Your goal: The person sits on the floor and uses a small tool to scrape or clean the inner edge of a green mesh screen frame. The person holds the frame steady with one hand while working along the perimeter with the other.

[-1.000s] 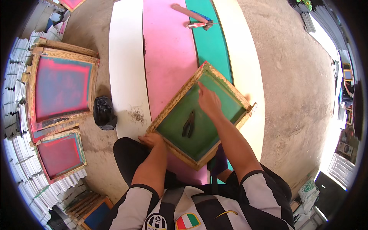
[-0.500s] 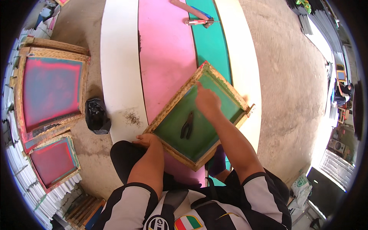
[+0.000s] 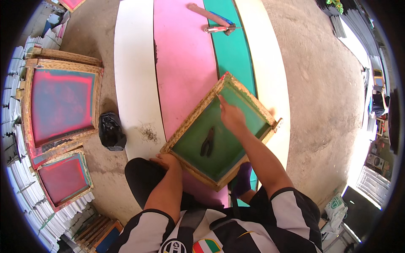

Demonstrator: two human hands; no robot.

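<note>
A wooden screen-printing frame [image 3: 190, 116] with green mesh lies tilted across my lap and the striped bench. My left hand [image 3: 166, 160] grips its left corner, with part of the fingers hidden behind the wood. My right hand [image 3: 232, 116] reaches over the mesh to the upper left rail, its index finger stretched along the inner edge and the other fingers curled. Whether something small is pinched at that fingertip is too fine to make out. Dark-handled pliers [image 3: 207, 143] rest on the mesh, below my right hand.
A hammer [image 3: 211, 15] and a red-handled screwdriver [image 3: 216, 29] lie at the bench's far end. Small dark bits [image 3: 147, 133] are scattered on the white board [image 3: 135, 63]. To the left are a black plastic bag [image 3: 112, 130] and more framed screens [image 3: 63, 105].
My right hand stays at the upper left rail, its index finger now straighter along the edge. The whole view has shifted slightly down and right; the pliers remain on the mesh.
</note>
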